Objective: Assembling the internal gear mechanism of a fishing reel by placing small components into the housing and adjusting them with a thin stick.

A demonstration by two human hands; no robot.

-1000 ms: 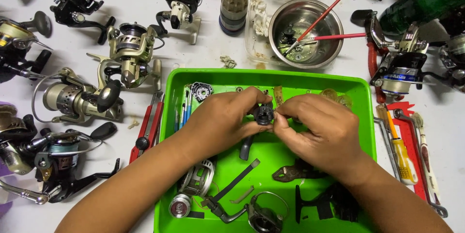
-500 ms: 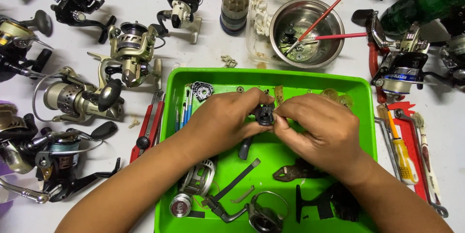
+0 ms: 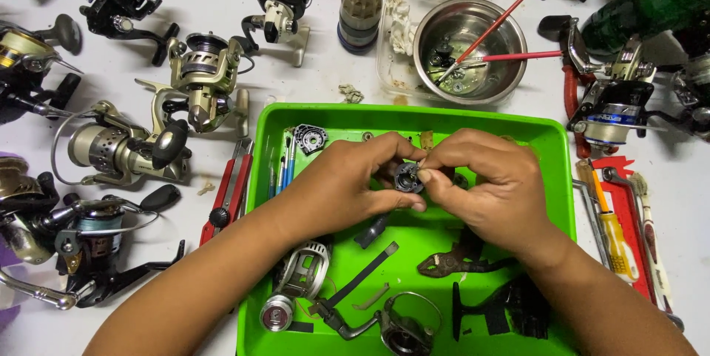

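- Here, seen from the head camera, the left hand (image 3: 347,186) and the right hand (image 3: 484,186) pinch a small dark round reel part (image 3: 406,177) between fingertips, above the green tray (image 3: 555,141).
- It looks light, stiff and perhaps greasy; its rim seems the safest hold.
- Fingers hide most of it, so its exact shape is unclear.

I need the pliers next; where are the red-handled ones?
Head view: the red pliers lie on the table, just left of the green tray, beside the left hand.
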